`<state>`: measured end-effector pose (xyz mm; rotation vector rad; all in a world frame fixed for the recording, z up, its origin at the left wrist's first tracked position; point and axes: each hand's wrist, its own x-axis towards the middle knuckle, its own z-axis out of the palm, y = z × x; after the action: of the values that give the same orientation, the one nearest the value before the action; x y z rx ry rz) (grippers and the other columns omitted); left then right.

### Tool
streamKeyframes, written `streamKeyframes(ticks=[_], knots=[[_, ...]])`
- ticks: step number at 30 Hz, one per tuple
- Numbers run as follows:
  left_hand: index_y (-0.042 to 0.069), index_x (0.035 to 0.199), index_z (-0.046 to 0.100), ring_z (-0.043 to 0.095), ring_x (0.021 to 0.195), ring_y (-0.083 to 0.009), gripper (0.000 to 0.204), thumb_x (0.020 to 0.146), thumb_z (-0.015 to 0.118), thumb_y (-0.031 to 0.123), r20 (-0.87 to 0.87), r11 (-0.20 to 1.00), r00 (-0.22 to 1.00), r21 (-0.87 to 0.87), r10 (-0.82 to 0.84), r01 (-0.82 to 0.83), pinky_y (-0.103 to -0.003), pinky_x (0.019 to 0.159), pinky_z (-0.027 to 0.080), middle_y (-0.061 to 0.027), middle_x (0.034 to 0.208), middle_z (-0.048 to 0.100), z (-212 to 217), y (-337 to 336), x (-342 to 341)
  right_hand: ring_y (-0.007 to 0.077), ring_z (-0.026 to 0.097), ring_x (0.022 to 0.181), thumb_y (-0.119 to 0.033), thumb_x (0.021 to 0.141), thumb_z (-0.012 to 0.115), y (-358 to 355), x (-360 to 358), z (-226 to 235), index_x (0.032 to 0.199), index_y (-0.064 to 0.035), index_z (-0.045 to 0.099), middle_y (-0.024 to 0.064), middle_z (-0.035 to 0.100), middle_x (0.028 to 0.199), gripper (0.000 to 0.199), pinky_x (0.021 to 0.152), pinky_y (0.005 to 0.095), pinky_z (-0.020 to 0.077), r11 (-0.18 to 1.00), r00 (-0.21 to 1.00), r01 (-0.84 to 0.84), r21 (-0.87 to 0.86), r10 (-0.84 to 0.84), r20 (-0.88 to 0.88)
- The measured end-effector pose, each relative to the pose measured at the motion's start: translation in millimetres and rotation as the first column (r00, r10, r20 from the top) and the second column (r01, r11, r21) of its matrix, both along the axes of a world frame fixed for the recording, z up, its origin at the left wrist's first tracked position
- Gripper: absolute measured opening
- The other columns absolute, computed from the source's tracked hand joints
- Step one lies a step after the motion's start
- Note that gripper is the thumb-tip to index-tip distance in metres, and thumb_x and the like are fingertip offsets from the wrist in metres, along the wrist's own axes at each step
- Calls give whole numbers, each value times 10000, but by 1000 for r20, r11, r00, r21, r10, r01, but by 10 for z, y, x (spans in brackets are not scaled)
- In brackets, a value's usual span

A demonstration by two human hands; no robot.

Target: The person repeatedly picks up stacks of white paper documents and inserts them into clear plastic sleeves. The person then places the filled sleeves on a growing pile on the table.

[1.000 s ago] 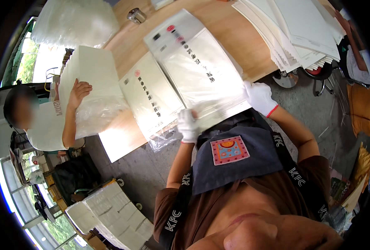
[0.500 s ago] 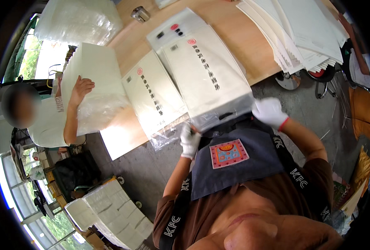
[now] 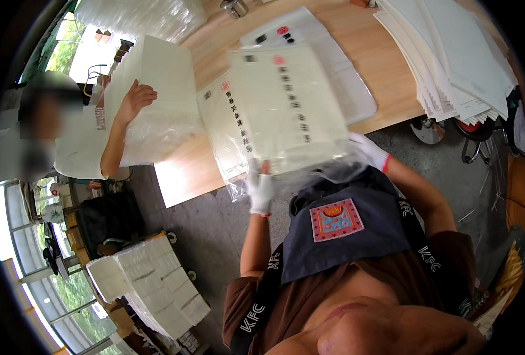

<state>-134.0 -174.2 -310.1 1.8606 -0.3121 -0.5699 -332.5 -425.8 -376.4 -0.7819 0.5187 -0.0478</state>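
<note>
A clear plastic bag (image 3: 310, 112) with pale paper, a dark column of print and a red round mark lies tilted over the table's front edge, its motion slightly blurred. My right hand (image 3: 369, 152), white-gloved, grips the bag's lower right edge; its fingers are partly behind the plastic. At the bag's lower left corner my left hand (image 3: 260, 192) points upward, fingers straight and apart, thumb tip bare out of the white glove. It touches a similar bag (image 3: 230, 121), which is partly covered by the first. Another printed bag (image 3: 348, 86) lies flat behind.
A wooden table (image 3: 215, 53) carries a fanned pile of white sheets (image 3: 446, 59) at right and a metal cup (image 3: 234, 7) at the back. On the left a co-worker's hand (image 3: 137, 100) rests on a tall paper stack (image 3: 168, 77). Wrapped white bundles (image 3: 162, 284) stand on wheels below.
The front bag has moved left over the neighbouring bag, uncovering the bag behind it. My right hand has come in to its edge. My left hand has straightened its fingers upward.
</note>
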Motion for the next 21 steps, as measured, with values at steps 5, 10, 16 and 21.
streamKeyframes(ticks=[5, 10, 16, 21], knots=[[-3, 1289, 421, 652, 705, -201, 449, 929, 531, 243, 82, 993, 990, -13, 117, -116, -282, 606, 511, -185, 992, 649, 295, 550, 823, 146, 620, 730, -229, 904, 598, 290, 1386, 50, 944, -11, 544, 50, 577, 852, 228, 545, 281, 501, 829, 972, -233, -508, 177, -157], [54, 1279, 423, 436, 1216, -377, 542, 809, 590, 267, 462, 605, 782, 784, -417, -140, -441, 955, 406, -203, 1414, 372, -500, 902, 1119, 180, 646, 638, -130, 835, 610, 879, 1309, 159, 1083, 18, 507, 119, 662, 817, 307, 485, 318, 514, 874, 919, -393, -287, 365, -148], [88, 1260, 494, 402, 1271, -306, 451, 839, 619, 190, 786, 801, 429, 564, -445, -203, -432, 1057, 317, -151, 1392, 417, 143, -466, 520, 133, 614, 630, -184, 873, 591, 657, 460, 231, 1024, 2, 585, 69, 665, 804, 240, 557, 266, 510, 805, 867, -499, -321, 462, -188], [128, 974, 659, 578, 924, -298, 233, 776, 667, 251, 650, 773, 429, 456, -627, 440, -402, 860, 443, -103, 983, 640, -171, -1834, -233, 137, 623, 651, -192, 917, 547, 396, 258, 274, 1037, -27, 571, 81, 661, 823, 206, 584, 272, 517, 900, 974, -220, -376, 177, -145]])
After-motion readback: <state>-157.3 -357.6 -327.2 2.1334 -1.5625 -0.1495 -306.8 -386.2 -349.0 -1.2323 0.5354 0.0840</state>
